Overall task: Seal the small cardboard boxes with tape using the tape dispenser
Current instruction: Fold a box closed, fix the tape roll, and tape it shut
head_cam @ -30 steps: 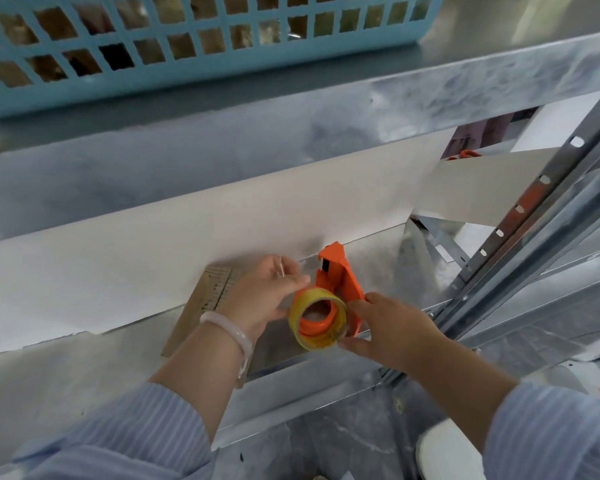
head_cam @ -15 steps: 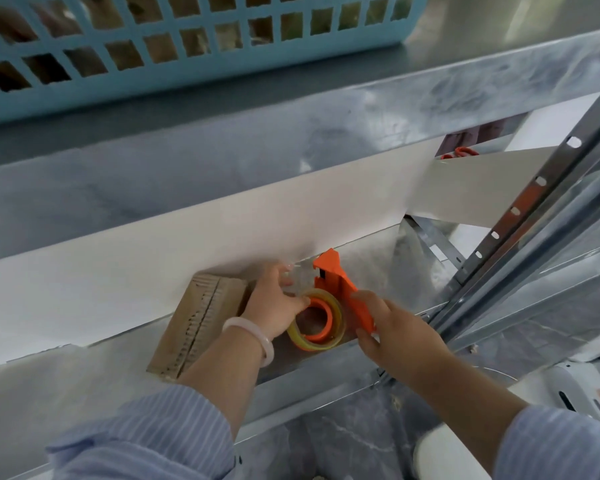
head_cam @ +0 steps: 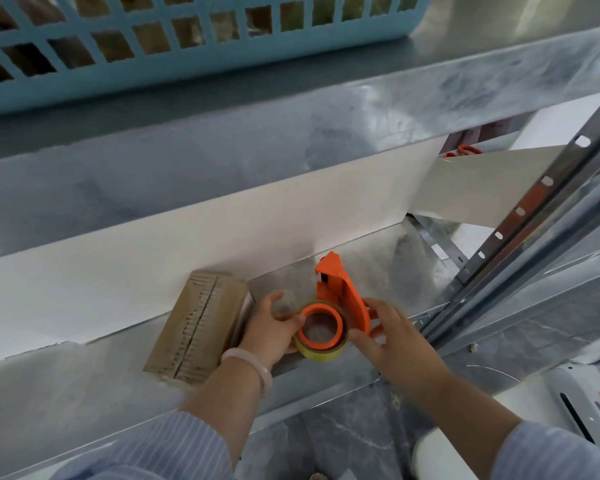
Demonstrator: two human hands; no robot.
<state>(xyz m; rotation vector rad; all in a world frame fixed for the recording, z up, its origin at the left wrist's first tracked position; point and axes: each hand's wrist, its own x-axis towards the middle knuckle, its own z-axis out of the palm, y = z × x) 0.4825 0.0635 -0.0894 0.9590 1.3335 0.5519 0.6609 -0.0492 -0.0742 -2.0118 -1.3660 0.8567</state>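
Shelving: galvanised metal rack, the lower shelf [head_cam: 84,393] serving as the worktop, a white panel [head_cam: 153,265] standing along its back edge.
Upper shelf: blue lattice basket [head_cam: 201,69] up at 11 o'clock, brown shapes showing through its holes (too blurred to name).
Upright: slotted steel post [head_cam: 534,202] running off toward 2 o'clock.
Cardboard box [head_cam: 196,327]: small, lying flat on the lower shelf, its far end close against the white panel, its centre seam facing up; it sits at 9 o'clock from the dispenser, just beside the left wrist.
Tape dispenser [head_cam: 340,289]: orange, nose pointing to 12 o'clock, low over the shelf's front edge; whether it touches the metal I cannot tell.
Tape roll [head_cam: 321,355]: yellowish, on the orange hub, at the dispenser's 6 o'clock end.
Left hand [head_cam: 271,327]: grasping the roll from 9 o'clock, thumb on the hub's rim, fingers curled round the far side; pale bracelet [head_cam: 248,363] on the wrist.
Right hand [head_cam: 392,341]: grasping the dispenser's handle from 3 o'clock, fingers curled round the orange plastic.
Sleeves [head_cam: 174,445]: pale blue stripes, at 6 o'clock.
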